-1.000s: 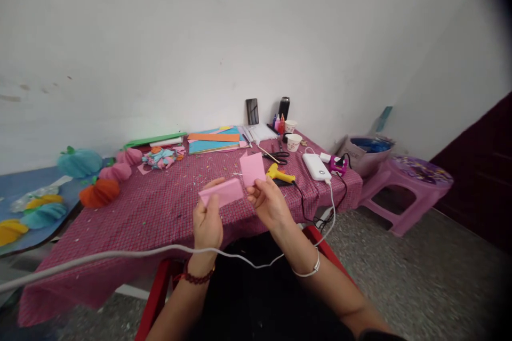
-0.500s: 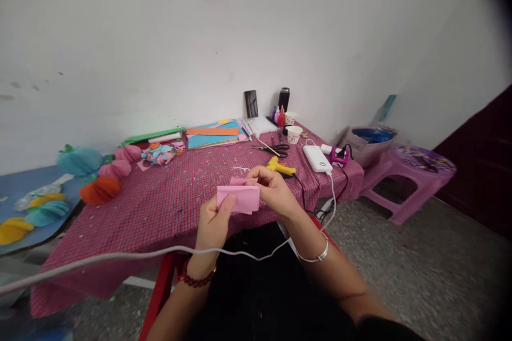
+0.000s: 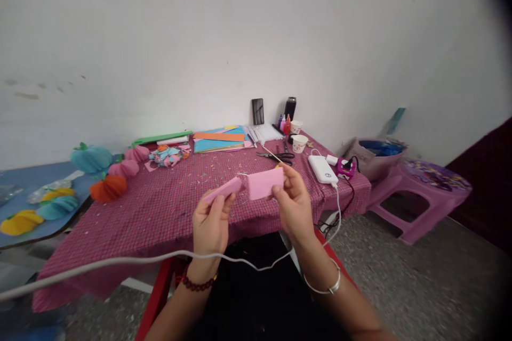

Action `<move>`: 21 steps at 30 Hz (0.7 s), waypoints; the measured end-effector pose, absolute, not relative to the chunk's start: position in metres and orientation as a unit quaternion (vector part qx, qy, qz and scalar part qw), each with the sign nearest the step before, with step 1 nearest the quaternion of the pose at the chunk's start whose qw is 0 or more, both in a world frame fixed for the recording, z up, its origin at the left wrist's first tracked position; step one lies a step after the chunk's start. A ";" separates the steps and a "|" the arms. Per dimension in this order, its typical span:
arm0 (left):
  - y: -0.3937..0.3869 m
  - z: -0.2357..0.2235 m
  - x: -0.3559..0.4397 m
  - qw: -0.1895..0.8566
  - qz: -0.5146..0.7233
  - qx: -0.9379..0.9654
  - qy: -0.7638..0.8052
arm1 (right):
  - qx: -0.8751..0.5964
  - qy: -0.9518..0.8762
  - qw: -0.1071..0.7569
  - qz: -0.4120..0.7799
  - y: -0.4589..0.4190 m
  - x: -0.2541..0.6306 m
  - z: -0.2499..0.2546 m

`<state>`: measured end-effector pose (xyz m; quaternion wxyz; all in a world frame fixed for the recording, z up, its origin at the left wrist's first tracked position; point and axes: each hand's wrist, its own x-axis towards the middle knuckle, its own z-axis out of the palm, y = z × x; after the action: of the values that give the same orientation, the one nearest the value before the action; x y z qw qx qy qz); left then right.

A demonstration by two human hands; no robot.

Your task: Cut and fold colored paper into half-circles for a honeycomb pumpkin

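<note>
We note both hands raised over the near edge of the table, each closed on pink paper. The left hand point(image 3: 210, 224) pinches a folded pink piece point(image 3: 224, 190), thumb on the near side, the piece tilted and seen nearly edge-on. The right hand point(image 3: 296, 205) grips a flat pink rectangle point(image 3: 264, 184) by its right end, thumb in front and fingers mostly behind, its broad face toward us. The two papers sit end to end in our view; we cannot tell whether they touch. Beneath them spreads a checked cloth point(image 3: 160, 218), flecked with scraps. Beyond the right hand we record black-handled scissors point(image 3: 286, 157), a thin stick point(image 3: 272, 154) by them, and a white power bank point(image 3: 322, 169) whose cable point(image 3: 178, 253) crosses before the left wrist. Toward the wall: a paper stack point(image 3: 208, 145) topped by an orange strip point(image 3: 219, 137), a phone point(image 3: 258, 111) leaning upright, a dark flask point(image 3: 290, 108), and a paper cup point(image 3: 300, 144). At left we find a heap of cut scraps point(image 3: 168, 155), then paper pumpkins, an orange one point(image 3: 109, 188) in front of a blue one point(image 3: 91, 161).
</note>
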<state>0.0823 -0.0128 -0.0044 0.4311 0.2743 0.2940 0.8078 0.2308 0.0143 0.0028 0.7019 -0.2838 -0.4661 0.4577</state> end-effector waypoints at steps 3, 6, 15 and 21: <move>-0.009 -0.003 0.078 0.444 0.806 0.257 0.297 | -0.281 -0.451 0.710 0.462 0.016 0.233 0.004; -0.013 0.000 0.076 0.466 0.788 0.280 0.290 | -0.274 -0.563 0.631 0.458 0.008 0.230 0.006; -0.030 -0.008 0.080 0.422 0.747 0.397 0.326 | -0.239 -0.693 0.611 0.297 -0.011 0.205 0.004; -0.038 -0.015 0.079 0.269 0.726 0.480 0.411 | -0.241 -0.654 0.686 0.208 -0.016 0.212 0.003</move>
<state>0.0795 -0.0378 -0.0153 0.2694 0.4804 0.4114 0.7262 0.2122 -0.0156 0.0030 0.6862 -0.2410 -0.6541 0.2080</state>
